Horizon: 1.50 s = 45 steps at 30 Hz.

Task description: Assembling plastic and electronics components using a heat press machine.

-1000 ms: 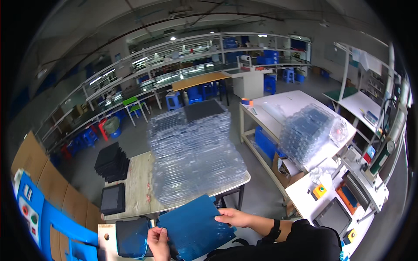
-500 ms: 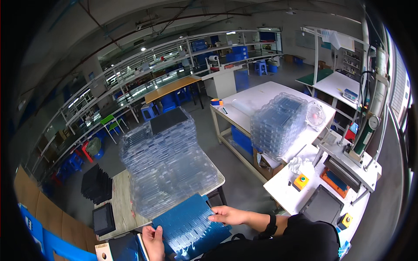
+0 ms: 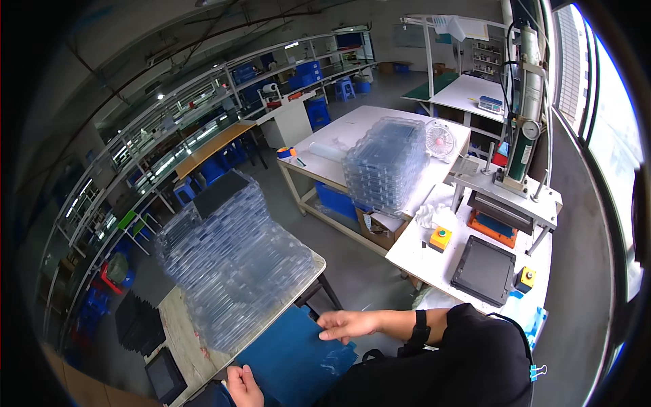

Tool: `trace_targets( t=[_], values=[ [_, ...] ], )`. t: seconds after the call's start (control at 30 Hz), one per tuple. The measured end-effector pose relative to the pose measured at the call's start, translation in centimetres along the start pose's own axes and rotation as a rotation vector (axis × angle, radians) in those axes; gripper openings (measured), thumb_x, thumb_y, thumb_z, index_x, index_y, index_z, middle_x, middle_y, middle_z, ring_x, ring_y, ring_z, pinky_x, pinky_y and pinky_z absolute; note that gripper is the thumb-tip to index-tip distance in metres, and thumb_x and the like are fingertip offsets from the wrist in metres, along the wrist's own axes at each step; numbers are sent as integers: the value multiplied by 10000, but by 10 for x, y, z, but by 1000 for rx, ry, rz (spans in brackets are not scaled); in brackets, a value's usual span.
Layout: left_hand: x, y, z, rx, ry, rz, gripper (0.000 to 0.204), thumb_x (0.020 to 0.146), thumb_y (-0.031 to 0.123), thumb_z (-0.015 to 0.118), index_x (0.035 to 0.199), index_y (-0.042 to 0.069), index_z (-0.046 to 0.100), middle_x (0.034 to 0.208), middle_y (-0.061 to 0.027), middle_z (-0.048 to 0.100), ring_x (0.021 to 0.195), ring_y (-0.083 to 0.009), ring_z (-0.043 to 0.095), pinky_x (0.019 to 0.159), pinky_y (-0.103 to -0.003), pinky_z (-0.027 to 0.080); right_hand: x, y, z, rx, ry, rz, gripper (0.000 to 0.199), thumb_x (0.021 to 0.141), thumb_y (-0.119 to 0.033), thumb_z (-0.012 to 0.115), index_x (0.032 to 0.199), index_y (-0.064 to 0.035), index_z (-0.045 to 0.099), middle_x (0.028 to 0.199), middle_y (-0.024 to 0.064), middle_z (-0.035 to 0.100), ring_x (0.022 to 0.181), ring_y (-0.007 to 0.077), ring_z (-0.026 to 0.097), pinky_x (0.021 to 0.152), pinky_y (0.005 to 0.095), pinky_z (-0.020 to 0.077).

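A thin, flat blue sheet (image 3: 285, 353), seemingly a film or film-covered panel, is held low in front of me between both hands. My left hand (image 3: 244, 386) pinches its near left edge, thumb on top. My right hand (image 3: 346, 326) grips the right edge, thumb over the upper face and fingers hidden below. Just beyond the sheet, tall stacks of clear plastic trays (image 3: 251, 288) stand on a wood-patterned table (image 3: 180, 319). A dark panel (image 3: 220, 193) lies on the farther stack.
Dark panels (image 3: 139, 324) are stacked at the left, near a black framed panel (image 3: 165, 375). On the right, a white bench carries a press (image 3: 505, 183), a black tablet-like case (image 3: 483, 270) and yellow button boxes (image 3: 441, 239). More clear trays (image 3: 386, 163) and a fan (image 3: 441, 139) occupy the white table behind.
My view has turned right, so the surroundings sit farther left. The sheet's striped glare has faded, leaving it mostly plain blue. Both hands keep their hold.
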State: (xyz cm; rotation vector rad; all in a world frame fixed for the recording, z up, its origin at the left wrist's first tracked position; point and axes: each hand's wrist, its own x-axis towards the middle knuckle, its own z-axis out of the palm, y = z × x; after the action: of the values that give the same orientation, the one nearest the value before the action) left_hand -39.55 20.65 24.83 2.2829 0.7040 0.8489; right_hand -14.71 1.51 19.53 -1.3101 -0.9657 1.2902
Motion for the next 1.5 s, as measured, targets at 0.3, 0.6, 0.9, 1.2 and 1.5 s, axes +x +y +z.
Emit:
trace_targets(
  t=[0.3, 0.6, 0.9, 1.2, 1.5],
  values=[
    [5, -17, -4, -149, -37, -50, 200, 948, 162, 525, 792, 61, 450, 671, -54, 418, 612, -155, 383, 579, -302, 374, 45, -20, 10, 54, 300, -92, 412, 931, -289, 573, 1226, -21, 468, 882, 68, 590, 749, 113, 564, 639, 261, 473],
    [-12, 14, -3, -241, 58, -422, 220, 855, 143, 654, 770, 16, 496, 761, -71, 487, 697, -130, 427, 655, -261, 390, 54, 7, 33, 36, 476, -218, 211, 953, -142, 533, 1085, 18, 572, 853, 29, 609, 761, 71, 548, 680, 239, 465],
    [-24, -28, 6, -281, 218, -330, 355, 883, 116, 623, 656, 79, 353, 647, 50, 304, 605, -60, 255, 513, -234, 243, 61, 1, 52, -56, 630, -378, 129, 908, -132, 595, 931, -24, 527, 692, 19, 556, 645, 82, 499, 598, 250, 423],
    [-26, 2, -9, 362, 298, 171, 132, 808, -9, 560, 721, -29, 462, 1035, -234, 529, 936, -415, 501, 875, -455, 374, 71, 5, 52, -76, 579, -452, 126, 918, -112, 590, 909, -15, 511, 726, 14, 566, 663, 54, 498, 599, 228, 427],
    [-23, 16, -24, 293, 133, 553, 156, 781, -39, 572, 713, -35, 431, 1136, -262, 541, 1010, -438, 534, 875, -479, 417, 57, -10, 52, -334, 599, -467, 231, 879, -148, 625, 1045, -30, 515, 1014, 141, 592, 928, 224, 597, 784, 335, 465]
  ],
)
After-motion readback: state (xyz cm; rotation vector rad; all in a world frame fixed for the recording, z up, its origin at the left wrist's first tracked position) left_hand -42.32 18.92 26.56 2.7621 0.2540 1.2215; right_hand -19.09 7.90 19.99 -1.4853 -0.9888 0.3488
